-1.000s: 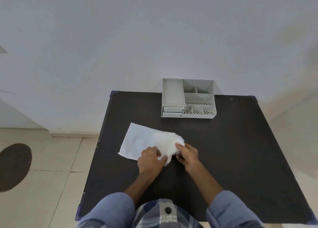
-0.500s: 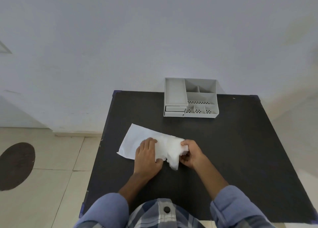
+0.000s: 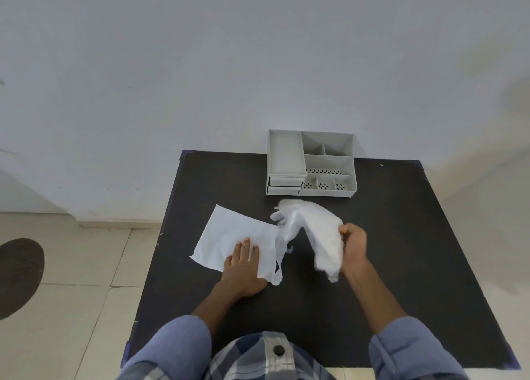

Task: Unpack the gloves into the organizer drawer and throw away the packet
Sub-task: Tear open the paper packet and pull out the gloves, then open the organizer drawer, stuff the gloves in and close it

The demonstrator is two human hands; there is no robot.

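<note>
A flat white packet (image 3: 229,236) lies on the black table (image 3: 387,236), left of centre. My left hand (image 3: 243,268) presses flat on the packet's near right part, fingers spread. My right hand (image 3: 354,243) is closed on a bunch of thin translucent white gloves (image 3: 312,224), held just above the table to the right of the packet's mouth. The glove fingers point up and left toward the organizer. The grey organizer (image 3: 311,163) stands at the table's far edge against the wall, with two shut drawers (image 3: 285,185) at its lower left.
The organizer has a long tray on the left and several small open compartments on the right. A white wall rises behind the table. Beige floor tiles and a dark round mat (image 3: 17,276) lie to the left.
My right hand has pulled the gloves out of the packet and moved them right and up. My left hand has stayed pressing on the packet, which now lies flatter.
</note>
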